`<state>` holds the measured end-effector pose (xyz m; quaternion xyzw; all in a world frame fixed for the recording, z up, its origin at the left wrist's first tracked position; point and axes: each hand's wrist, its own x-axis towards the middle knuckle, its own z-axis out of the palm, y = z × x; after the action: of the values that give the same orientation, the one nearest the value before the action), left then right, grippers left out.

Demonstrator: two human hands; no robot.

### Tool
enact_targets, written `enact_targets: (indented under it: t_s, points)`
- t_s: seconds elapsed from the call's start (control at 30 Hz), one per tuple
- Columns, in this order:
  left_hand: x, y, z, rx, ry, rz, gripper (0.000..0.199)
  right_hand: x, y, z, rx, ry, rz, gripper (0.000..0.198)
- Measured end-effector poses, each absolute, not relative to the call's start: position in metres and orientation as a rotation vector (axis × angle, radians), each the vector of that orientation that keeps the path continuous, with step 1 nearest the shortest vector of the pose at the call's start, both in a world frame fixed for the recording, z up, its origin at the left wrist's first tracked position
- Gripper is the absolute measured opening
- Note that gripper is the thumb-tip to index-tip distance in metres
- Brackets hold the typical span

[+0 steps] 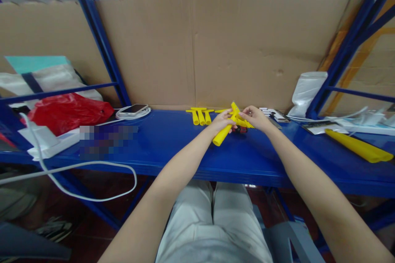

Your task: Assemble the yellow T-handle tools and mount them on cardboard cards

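Observation:
My left hand (222, 122) is wrapped round a yellow T-shaped handle (221, 136) and holds it just above the blue bench. Its hollow tube end points down toward me, and its crosspiece is at the top. At the crosspiece, my right hand (253, 116) has its fingers pinched together; any small part between them is hidden. Below the hands lies a dark red and black object (241, 130), mostly covered. Several more yellow T-shaped handles (201, 116) stand in a row left of my hands, by the cardboard.
A cardboard panel (154, 49) backs the blue bench (173, 137). Left are a phone (135, 109) on a coiled white cable, a red plastic bag (69, 111) and a power strip (66, 139). Right are small packets (274, 114), a white pouch (307, 92) and a long yellow piece (358, 144).

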<state>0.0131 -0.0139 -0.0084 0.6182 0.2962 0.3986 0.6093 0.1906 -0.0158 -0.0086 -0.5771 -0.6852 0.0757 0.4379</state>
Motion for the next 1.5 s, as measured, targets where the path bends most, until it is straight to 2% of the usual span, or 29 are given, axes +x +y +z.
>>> enact_targets:
  t_s: [0.2,0.43,0.63,0.87,1.13,1.33,1.5]
  points:
    - [0.007,-0.004,-0.004,1.217,0.897,1.076,0.079,0.187,-0.025,-0.010,-1.658,-2.138,0.254,0.018]
    - [0.008,-0.006,-0.003,1.151,0.959,1.059,0.080,0.188,-0.024,-0.014,-1.670,-2.248,0.243,0.034]
    - [0.007,-0.004,-0.004,1.158,0.972,1.003,0.081,0.193,-0.032,-0.008,-1.671,-2.140,0.614,0.050]
    - [0.006,-0.005,-0.003,1.151,0.977,1.022,0.078,0.203,-0.043,0.008,-1.443,-1.867,0.878,0.053]
    - [0.008,-0.007,-0.001,1.119,0.934,1.051,0.074,0.207,-0.036,0.017,-1.042,-1.187,0.617,0.038]
    - [0.008,0.001,-0.006,1.110,0.914,1.045,0.074,0.207,-0.035,0.026,-0.878,-0.906,0.474,0.024]
    - [0.009,0.004,-0.010,1.113,0.909,1.027,0.078,0.211,-0.033,0.028,-0.776,-0.770,0.435,0.024]
